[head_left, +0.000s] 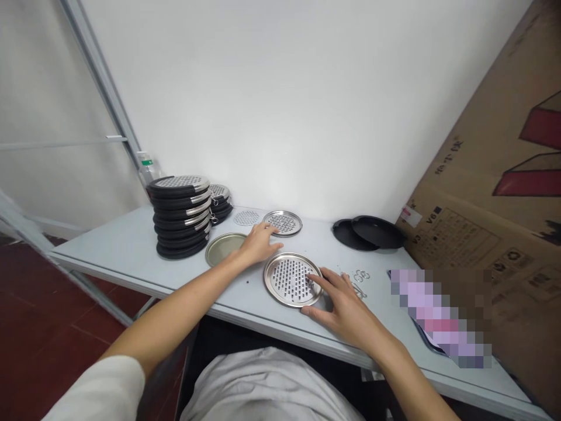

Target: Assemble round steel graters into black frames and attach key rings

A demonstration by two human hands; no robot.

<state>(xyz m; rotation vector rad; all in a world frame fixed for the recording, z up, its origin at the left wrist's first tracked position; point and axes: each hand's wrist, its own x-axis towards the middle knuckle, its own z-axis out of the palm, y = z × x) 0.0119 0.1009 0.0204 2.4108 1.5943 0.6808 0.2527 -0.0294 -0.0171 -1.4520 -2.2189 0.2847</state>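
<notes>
The near grater disc (291, 280) lies flat by the near edge of the desk (315, 237), left of the right hand (344, 304), the nearer grip. It is round, with no long axis. The right grip is spread, thumb and fingers parted at the disc's right rim, not closed around it. The left hand (258, 244) is also open, its fingers over the near-left rim of the rear grater disc (284, 223); contact cannot be confirmed. A greenish plate (219, 250) limits room leftward, small rings (363, 274) rightward. Bare surface extends from the rear disc toward the black pans (380, 232) at the far-right corner.
</notes>
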